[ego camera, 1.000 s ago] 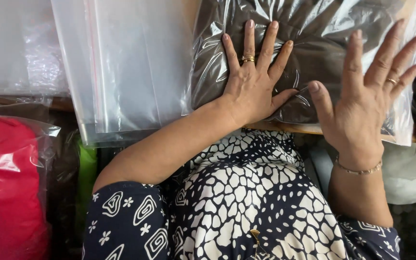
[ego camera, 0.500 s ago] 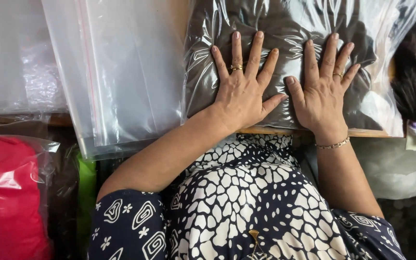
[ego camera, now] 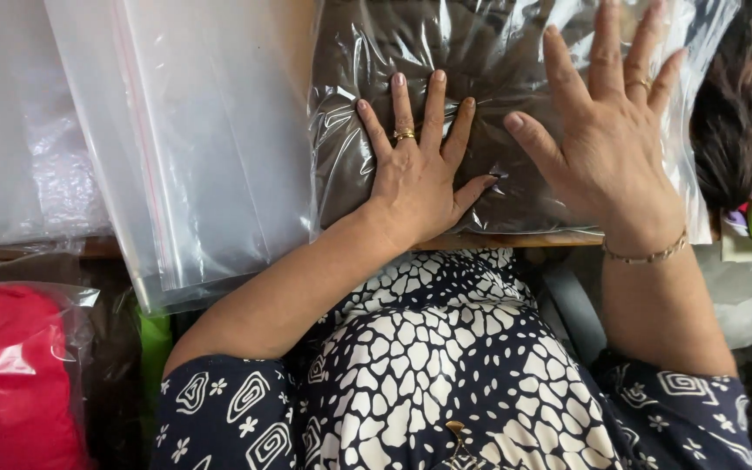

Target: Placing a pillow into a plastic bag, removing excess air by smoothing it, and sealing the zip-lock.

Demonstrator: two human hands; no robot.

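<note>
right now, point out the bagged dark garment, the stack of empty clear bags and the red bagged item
bagged dark garment (ego camera: 367, 52), head view, upper left of the dark cloth
stack of empty clear bags (ego camera: 211, 139), head view, middle of the top bag
red bagged item (ego camera: 10, 383), head view, middle of the red cloth

The person wears a dark navy dress (ego camera: 446, 374) printed with white pebble shapes, spirals and small flowers. Gold rings circle the left hand (ego camera: 415, 178) and right hand (ego camera: 611, 148); a thin gold bracelet (ego camera: 646, 255) rings the right wrist

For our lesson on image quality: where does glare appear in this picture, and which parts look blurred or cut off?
Head view: bright glare streaks the crinkled clear bag holding dark cloth; the right hand is slightly soft, its fingertips cut by the top edge; the left hand is sharp; the red bundle at lower left is cropped.
</note>
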